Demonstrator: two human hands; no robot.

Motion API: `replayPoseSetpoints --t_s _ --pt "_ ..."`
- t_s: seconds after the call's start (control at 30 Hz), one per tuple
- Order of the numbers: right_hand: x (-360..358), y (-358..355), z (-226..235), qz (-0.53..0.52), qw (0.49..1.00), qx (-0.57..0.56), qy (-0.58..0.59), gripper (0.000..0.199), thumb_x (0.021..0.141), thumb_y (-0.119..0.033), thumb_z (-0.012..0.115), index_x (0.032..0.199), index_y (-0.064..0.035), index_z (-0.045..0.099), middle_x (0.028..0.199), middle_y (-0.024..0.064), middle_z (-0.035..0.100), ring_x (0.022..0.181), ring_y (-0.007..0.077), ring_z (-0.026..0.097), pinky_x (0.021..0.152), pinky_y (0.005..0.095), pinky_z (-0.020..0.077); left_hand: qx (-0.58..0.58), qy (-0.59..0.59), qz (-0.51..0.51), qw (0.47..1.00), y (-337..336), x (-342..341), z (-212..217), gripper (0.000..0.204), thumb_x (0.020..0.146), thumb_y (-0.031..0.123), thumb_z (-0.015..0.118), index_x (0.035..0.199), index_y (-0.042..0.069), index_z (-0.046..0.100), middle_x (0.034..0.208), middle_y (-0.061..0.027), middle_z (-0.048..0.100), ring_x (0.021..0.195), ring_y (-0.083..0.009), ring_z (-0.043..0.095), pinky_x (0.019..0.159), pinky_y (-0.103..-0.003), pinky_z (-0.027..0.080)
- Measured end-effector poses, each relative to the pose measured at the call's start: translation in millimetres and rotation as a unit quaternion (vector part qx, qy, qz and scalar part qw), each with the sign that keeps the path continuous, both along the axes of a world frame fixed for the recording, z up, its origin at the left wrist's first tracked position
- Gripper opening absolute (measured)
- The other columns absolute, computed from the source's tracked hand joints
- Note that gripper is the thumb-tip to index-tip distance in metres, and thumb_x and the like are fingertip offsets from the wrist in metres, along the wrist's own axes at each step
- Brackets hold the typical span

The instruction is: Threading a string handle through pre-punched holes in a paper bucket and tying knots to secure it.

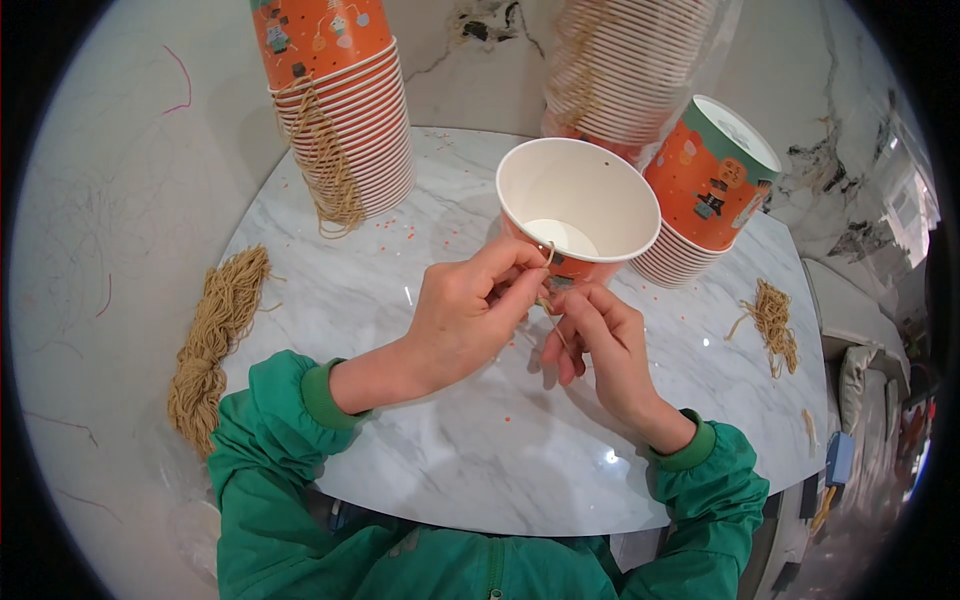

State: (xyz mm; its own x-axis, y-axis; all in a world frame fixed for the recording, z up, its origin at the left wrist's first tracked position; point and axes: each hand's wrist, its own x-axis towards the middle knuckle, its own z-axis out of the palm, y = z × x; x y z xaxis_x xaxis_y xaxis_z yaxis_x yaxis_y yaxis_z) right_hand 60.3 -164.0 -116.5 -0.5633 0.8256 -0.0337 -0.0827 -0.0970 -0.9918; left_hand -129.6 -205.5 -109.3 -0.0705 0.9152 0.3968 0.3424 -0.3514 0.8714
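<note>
A large paper cup point(520, 185), white inside and orange outside, stands upright on the marble-patterned table point(430, 470). A short tan string point(562, 340) is at its near side, just below the rim. My left hand point(465, 315) pinches the string between thumb and forefinger, and its loose tip sticks up by the rim. Close beside it, my right hand point(608, 345) has its fingers closed on a lower stretch of the same string. Whether the string goes through the cup's wall is hidden by my fingers. A small dark hole shows in the far wall.
At the back left, tan strings point(330, 170) drape over a tall stack of cups point(370, 120). A string bundle point(215, 340) lies left, a smaller pile point(773, 320) right. Behind the cup stand a wrapped stack point(630, 70) and an upside-down orange stack point(705, 190).
</note>
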Motion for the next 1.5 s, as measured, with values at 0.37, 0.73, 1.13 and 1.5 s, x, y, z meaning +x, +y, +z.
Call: replayPoseSetpoints --t_s 0.37,0.73,1.13,1.5 --pt "-1 -4 1 0.042 0.999 0.002 -0.03 0.022 0.108 -0.022 0.055 0.107 -0.0026 0.065 0.07 0.0055 0.068 0.049 0.0077 0.057 0.047 0.0217 0.0395 0.068 -0.032 0.011 0.997 6 4 -12 0.012 0.096 0.005 0.068 0.107 0.001 0.066 0.082 -0.0081 0.074 0.068 -0.0123 0.072 0.057 -0.027 0.054" --pt "-4 -13 -1 0.037 0.998 0.049 -0.023 0.023 0.109 -0.02 0.052 0.107 -0.0006 0.064 0.074 0.0052 0.069 0.052 0.0069 0.058 0.049 0.0216 0.0424 0.062 0.036 0.005 0.997 2 -2 -1 0.007 0.098 0.0 0.066 0.104 -0.003 0.065 0.09 -0.0054 0.07 0.076 -0.0097 0.07 0.066 -0.024 0.057" --pt "-5 -13 -7 0.037 0.985 0.164 -0.044 0.018 0.107 -0.011 0.054 0.102 0.0028 0.064 0.074 0.0052 0.069 0.052 0.0069 0.058 0.048 0.0244 0.046 0.154 0.116 0.035 0.981 7 -4 -6 0.009 0.094 -0.001 0.069 0.102 -0.002 0.066 0.089 -0.0089 0.072 0.075 -0.013 0.071 0.065 -0.027 0.057" --pt "-5 -18 -4 0.02 0.99 0.138 -0.037 0.015 0.106 -0.012 0.055 0.107 0.0019 0.063 0.074 0.0037 0.068 0.055 0.0056 0.057 0.05 0.023 0.0451 0.116 0.091 0.018 0.989 7 -8 6 0.011 0.094 -0.001 0.069 0.105 -0.001 0.067 0.091 -0.0058 0.072 0.074 -0.0098 0.068 0.063 -0.025 0.054"
